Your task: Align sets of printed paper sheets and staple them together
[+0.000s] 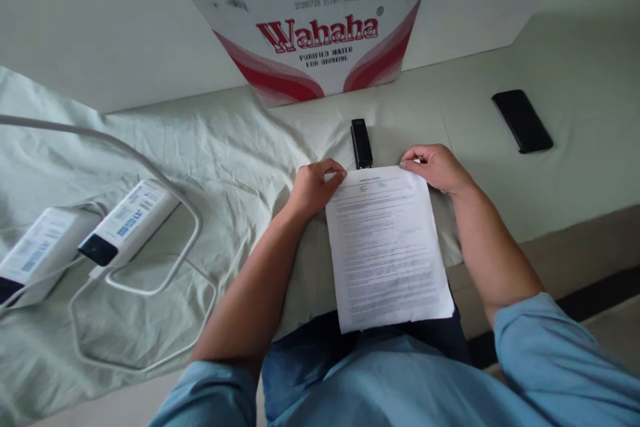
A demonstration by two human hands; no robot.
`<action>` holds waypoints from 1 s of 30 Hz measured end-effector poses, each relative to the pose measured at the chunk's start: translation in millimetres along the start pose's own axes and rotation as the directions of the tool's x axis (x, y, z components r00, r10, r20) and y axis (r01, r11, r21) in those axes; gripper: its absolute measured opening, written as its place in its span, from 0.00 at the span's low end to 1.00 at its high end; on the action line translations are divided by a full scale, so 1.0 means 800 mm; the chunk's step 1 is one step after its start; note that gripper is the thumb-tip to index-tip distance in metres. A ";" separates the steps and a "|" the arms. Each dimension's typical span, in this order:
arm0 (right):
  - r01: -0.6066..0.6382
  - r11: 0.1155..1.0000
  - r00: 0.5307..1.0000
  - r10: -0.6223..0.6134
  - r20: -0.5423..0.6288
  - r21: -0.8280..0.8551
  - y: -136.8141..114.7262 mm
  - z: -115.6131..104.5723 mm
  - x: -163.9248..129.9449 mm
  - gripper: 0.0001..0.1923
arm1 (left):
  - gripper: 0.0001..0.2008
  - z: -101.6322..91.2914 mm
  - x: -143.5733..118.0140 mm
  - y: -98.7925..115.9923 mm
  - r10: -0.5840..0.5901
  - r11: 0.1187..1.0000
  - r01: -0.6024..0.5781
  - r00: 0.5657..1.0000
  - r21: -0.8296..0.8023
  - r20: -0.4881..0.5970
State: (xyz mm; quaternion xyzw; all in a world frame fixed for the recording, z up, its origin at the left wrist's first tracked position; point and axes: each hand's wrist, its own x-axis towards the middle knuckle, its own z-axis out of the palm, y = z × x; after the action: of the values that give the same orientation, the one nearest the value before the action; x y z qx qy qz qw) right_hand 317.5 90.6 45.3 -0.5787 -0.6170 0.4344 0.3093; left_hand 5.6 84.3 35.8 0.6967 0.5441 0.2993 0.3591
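Note:
A printed sheet of paper [387, 247] lies in front of me, its lower edge reaching over my lap; whether there is more than one sheet I cannot tell. My left hand [317, 187] pinches its top left corner between thumb and fingers. At the top right corner, my right hand [435, 167] grips the paper in the same way. Just beyond the paper's top edge, between my hands, a black stapler [361, 141] rests on the cloth, its near end close to the sheet.
A white and red water carton [320, 33] stands at the back against a white surface. To the right lies a black phone [523, 121]. Two white power banks [133, 220] with looping white cables [195, 240] sit on the wrinkled green cloth [230, 140] at left.

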 end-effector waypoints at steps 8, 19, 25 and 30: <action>0.077 0.976 0.981 -0.110 -0.159 -0.203 0.002 0.016 0.003 0.09 | 0.07 0.017 0.000 0.003 -0.068 0.994 0.086 0.972 0.070 -0.225; 0.112 0.969 0.975 -0.150 -0.163 -0.220 0.003 0.016 0.004 0.09 | 0.33 0.013 -0.009 0.000 0.309 0.944 -0.265 0.917 0.195 -0.252; 0.102 0.963 0.976 -0.145 -0.161 -0.248 0.000 0.017 0.005 0.09 | 0.44 0.018 -0.008 -0.001 0.386 0.829 -0.382 0.919 0.408 0.074; 0.081 0.959 0.977 -0.131 -0.169 -0.272 -0.002 0.018 0.005 0.09 | 0.44 0.017 -0.007 -0.007 0.400 0.811 -0.394 0.913 0.433 0.083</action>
State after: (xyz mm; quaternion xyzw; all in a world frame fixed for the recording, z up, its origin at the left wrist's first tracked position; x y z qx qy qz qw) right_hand 303.6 91.9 40.1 -0.6185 -0.6681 0.2755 0.3086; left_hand 12.7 77.2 23.5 0.8557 0.4423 0.2410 0.1185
